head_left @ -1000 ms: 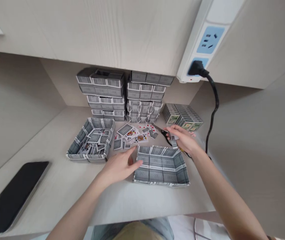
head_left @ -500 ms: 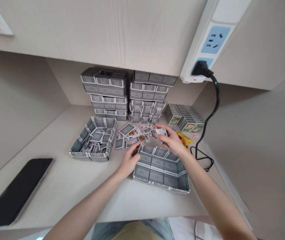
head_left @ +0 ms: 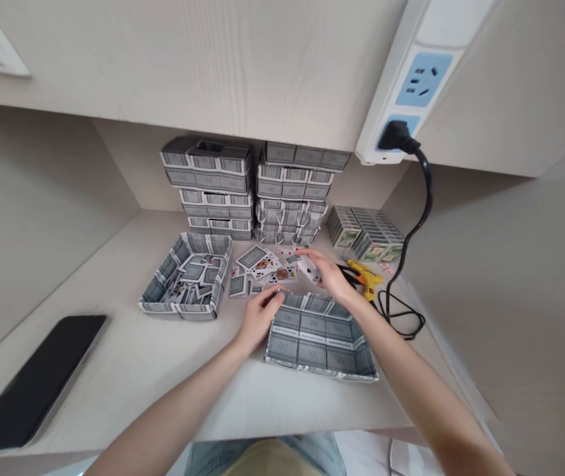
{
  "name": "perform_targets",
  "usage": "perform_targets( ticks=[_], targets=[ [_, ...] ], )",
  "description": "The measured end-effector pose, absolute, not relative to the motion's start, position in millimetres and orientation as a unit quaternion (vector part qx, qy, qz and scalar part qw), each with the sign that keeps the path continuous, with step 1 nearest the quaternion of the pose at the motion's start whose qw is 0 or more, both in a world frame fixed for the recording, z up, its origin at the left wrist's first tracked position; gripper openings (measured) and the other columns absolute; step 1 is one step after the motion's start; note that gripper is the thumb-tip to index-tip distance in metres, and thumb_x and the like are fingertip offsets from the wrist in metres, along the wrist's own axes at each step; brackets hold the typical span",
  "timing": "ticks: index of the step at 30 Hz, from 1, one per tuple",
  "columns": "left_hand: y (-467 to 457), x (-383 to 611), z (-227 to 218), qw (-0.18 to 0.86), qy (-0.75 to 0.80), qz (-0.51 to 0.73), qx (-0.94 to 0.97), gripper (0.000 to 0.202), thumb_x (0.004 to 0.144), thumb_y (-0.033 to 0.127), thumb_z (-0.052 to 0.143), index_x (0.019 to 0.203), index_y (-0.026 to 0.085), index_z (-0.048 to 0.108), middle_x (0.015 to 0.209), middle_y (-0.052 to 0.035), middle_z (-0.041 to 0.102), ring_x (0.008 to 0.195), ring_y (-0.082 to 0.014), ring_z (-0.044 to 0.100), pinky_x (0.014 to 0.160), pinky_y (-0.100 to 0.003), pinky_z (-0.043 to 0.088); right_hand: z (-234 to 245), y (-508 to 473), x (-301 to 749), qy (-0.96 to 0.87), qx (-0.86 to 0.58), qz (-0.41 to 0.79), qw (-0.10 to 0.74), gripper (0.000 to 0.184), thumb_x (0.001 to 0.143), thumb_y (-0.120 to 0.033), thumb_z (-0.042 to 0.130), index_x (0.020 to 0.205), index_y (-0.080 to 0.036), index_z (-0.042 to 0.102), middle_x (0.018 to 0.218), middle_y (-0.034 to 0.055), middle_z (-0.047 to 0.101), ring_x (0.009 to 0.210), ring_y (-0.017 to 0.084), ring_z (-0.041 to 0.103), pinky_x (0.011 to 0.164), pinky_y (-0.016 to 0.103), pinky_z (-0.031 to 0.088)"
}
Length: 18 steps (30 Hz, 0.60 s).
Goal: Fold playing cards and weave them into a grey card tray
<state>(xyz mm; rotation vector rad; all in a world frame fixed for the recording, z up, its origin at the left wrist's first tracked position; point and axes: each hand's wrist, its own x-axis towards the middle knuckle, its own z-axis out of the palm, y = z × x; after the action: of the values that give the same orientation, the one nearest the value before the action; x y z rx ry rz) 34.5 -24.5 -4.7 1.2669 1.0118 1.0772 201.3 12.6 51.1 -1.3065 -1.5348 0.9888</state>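
Observation:
A shallow tray made of playing cards (head_left: 319, 337) lies in front of me on the pale desk (head_left: 128, 357). My left hand (head_left: 258, 318) rests at its far left corner, fingers curled against the rim. My right hand (head_left: 329, 274) is just beyond the tray's far edge and pinches a small playing card (head_left: 308, 268), face up. Loose cards (head_left: 262, 268) lie scattered between the two hands and the stacks behind.
A second card tray (head_left: 186, 277) holding loose cards sits to the left. Two stacks of card trays (head_left: 252, 192) stand at the back, card packs (head_left: 365, 233) to their right. A yellow glue gun (head_left: 367, 276) with black cable (head_left: 406, 317) lies right; a dark phone (head_left: 34, 380) lies left.
My right hand has come left from the scissors and glue gun area and now holds a card over the loose pile. My left hand slid up to the tray's far left corner.

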Motion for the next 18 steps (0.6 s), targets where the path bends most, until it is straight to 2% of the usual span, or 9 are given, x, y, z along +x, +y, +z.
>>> perform_targets(
  ticks=[5,8,11,14,18],
  targets=[
    [-26,35,-6,0.544,0.440,0.478,0.531,0.030,0.074,0.036,0.048,0.092,0.016,0.062,0.091,-0.0033,0.063,0.084,-0.0171,0.055,0.075,-0.026,0.041,47,16,204,-0.643,-0.507,0.391,0.421,0.042,0.066,-0.033,0.058,0.105,-0.019,0.054,0.080,0.0010,0.058,0.068,0.012,0.052,0.066,0.026,0.040],
    [-27,37,-9,0.537,0.455,0.494,0.511,0.030,0.073,0.036,0.050,0.091,0.016,0.063,0.092,-0.0034,0.064,0.088,-0.0179,0.055,0.078,-0.026,0.041,50,14,208,-0.657,-0.499,0.378,0.421,0.038,0.060,-0.031,0.066,0.095,-0.017,0.060,0.084,0.0033,0.061,0.073,0.014,0.055,0.070,0.027,0.041],
    [-28,38,-11,0.533,0.464,0.504,0.497,0.030,0.072,0.036,0.052,0.091,0.015,0.063,0.098,-0.0046,0.063,0.093,-0.0188,0.054,0.082,-0.027,0.040,58,8,210,-0.688,-0.505,0.344,0.390,0.023,0.060,-0.030,0.065,0.080,-0.018,0.065,0.080,0.0035,0.064,0.072,0.017,0.057,0.067,0.028,0.042],
    [-29,38,-10,0.532,0.464,0.506,0.496,0.031,0.073,0.036,0.051,0.091,0.015,0.063,0.099,-0.0054,0.063,0.094,-0.0188,0.054,0.083,-0.028,0.039,71,-1,209,-0.745,-0.511,0.272,0.332,0.014,0.065,-0.024,0.062,0.078,-0.020,0.066,0.078,0.0021,0.066,0.072,0.017,0.058,0.067,0.028,0.042],
    [-30,38,-8,0.526,0.469,0.505,0.497,0.034,0.073,0.038,0.050,0.092,0.014,0.063,0.096,-0.0057,0.064,0.094,-0.0192,0.054,0.083,-0.028,0.039,82,-8,203,-0.786,-0.511,0.215,0.274,0.013,0.068,-0.020,0.059,0.078,-0.020,0.066,0.079,0.0014,0.067,0.074,0.016,0.060,0.069,0.026,0.043]
  ],
)
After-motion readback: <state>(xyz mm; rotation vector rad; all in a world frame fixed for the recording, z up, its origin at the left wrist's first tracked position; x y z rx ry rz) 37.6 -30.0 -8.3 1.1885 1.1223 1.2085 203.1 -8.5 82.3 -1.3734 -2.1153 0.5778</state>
